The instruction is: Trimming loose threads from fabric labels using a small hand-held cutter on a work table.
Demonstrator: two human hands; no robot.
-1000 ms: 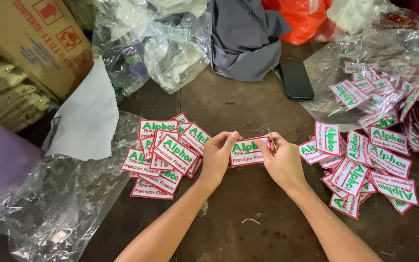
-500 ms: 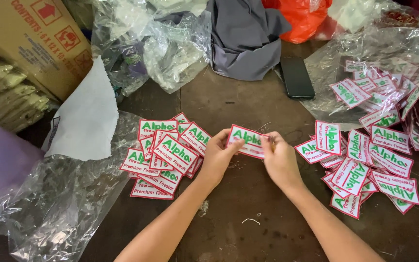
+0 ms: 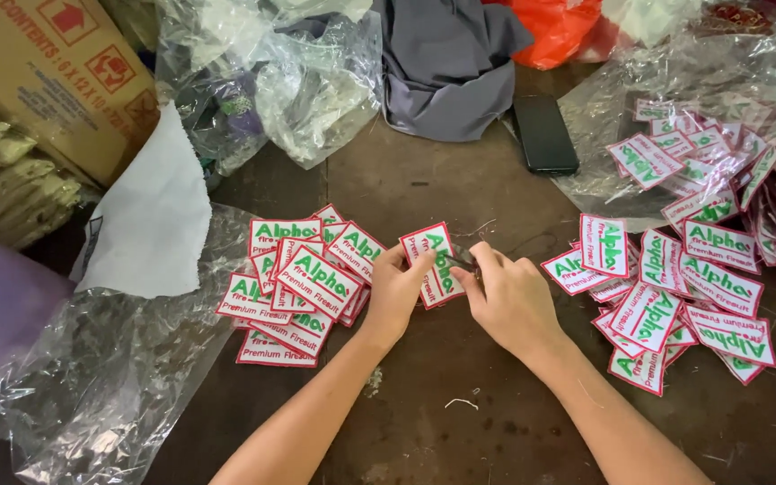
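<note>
My left hand [image 3: 397,292] pinches 1 white rectangular embroidered patch with red border and green lettering [image 3: 431,260] just above the dark brown table [image 3: 424,189], between 2 patch piles. My right hand [image 3: 509,296] is closed on a small dark tool [image 3: 462,261], possibly snips, at the patch edge. Risk, as I judge it: the tool nicks the border or my left fingertips [image 3: 419,260], which sit close by.
</note>
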